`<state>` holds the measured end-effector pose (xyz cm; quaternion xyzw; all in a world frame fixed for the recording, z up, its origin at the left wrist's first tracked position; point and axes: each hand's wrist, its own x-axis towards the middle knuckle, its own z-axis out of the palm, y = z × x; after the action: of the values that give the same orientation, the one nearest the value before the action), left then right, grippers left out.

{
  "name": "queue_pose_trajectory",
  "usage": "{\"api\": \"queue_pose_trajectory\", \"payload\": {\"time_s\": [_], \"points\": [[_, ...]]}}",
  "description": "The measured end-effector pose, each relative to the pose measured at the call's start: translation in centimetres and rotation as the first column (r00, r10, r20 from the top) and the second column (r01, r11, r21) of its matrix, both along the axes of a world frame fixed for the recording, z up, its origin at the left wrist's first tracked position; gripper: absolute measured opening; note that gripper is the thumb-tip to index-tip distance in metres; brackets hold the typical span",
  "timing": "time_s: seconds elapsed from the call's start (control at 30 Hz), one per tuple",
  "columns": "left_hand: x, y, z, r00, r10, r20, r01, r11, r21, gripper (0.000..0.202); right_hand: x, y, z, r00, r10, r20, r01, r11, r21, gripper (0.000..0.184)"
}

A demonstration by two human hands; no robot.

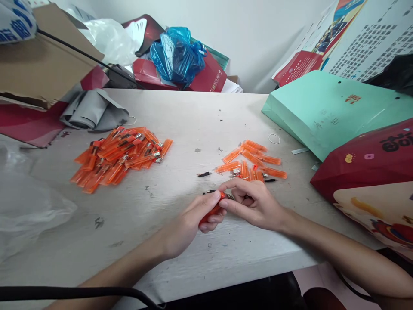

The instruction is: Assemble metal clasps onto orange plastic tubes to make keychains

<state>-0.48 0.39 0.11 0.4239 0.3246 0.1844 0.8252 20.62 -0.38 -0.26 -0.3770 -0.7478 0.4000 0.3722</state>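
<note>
An orange lighter point(211, 212) is held over the front part of the table, with my left hand point(190, 221) wrapped around its body. At its red end, the thumb and index finger of my right hand point(254, 204) close in a pinch; any small part between them is hidden. Just beyond my hands lie several orange lighter bodies point(258, 157) in a loose cluster, with small metal pieces point(236, 172) among them. A small black part with a thin tip point(204, 174) rests left of that cluster. Farther left is a large heap of orange lighters point(122, 157), many with metal tops.
White table point(193, 125) underneath. Clear plastic bag point(29, 202) and grey rolled sheet point(93, 110) at left; cardboard box point(48, 51) behind. Blue plastic bag point(179, 56) at the back. Mint-green bag point(309, 107) and red bag point(364, 172) at right. Black cable point(80, 292) crosses the lower left.
</note>
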Motion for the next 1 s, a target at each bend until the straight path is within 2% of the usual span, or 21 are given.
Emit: {"api": "queue_pose_trajectory", "payload": {"time_s": [0.13, 0.23, 0.37, 0.47, 0.6, 0.73, 0.83, 1.0], "points": [[0.1, -0.2, 0.4, 0.999, -0.029, -0.025, 0.029, 0.999, 0.025, 0.043, -0.2, 0.0, 0.1, 1.0, 0.006, -0.013, -0.006, 0.999, 0.036, 0.012], [0.0, -0.3, 0.4, 0.994, -0.004, -0.111, 0.01, 0.998, 0.058, 0.043, -0.3, 0.1, 0.2, 1.0, -0.019, 0.022, 0.015, 0.986, 0.169, 0.009], [0.1, -0.4, 0.2, 0.986, -0.019, -0.166, 0.023, 0.999, 0.023, 0.047, -0.2, 0.2, 0.0, 0.99, -0.082, 0.118, 0.032, 0.928, 0.371, 0.013], [0.0, -0.4, 0.1, 0.986, -0.044, -0.162, 0.043, 0.999, -0.012, 0.048, 0.1, 0.3, -0.2, 0.978, -0.098, 0.184, 0.007, 0.897, 0.442, 0.011], [-0.2, -0.2, 0.1, 0.984, -0.058, -0.17, 0.057, 0.998, -0.008, 0.049, 0.4, 0.4, -0.1, 0.963, -0.107, 0.246, -0.008, 0.905, 0.425, 0.008], [-0.4, 0.0, 0.1, 0.976, -0.066, -0.208, 0.068, 0.998, 0.002, 0.049, 0.6, 0.5, 0.4, 0.947, -0.074, 0.313, -0.042, 0.937, 0.348, 0.013], [-0.4, 0.3, 0.3, 0.972, -0.085, -0.218, 0.092, 0.996, 0.021, 0.048, 0.6, 0.4, 0.5, 0.931, -0.065, 0.36, -0.063, 0.941, 0.333, 0.019], [-0.5, 0.8, 0.6, 0.981, -0.11, -0.16, 0.115, 0.993, 0.027, 0.047, 0.3, 0.1, 0.4, 0.9, -0.162, 0.405, -0.01, 0.921, 0.39, 0.021]]}}
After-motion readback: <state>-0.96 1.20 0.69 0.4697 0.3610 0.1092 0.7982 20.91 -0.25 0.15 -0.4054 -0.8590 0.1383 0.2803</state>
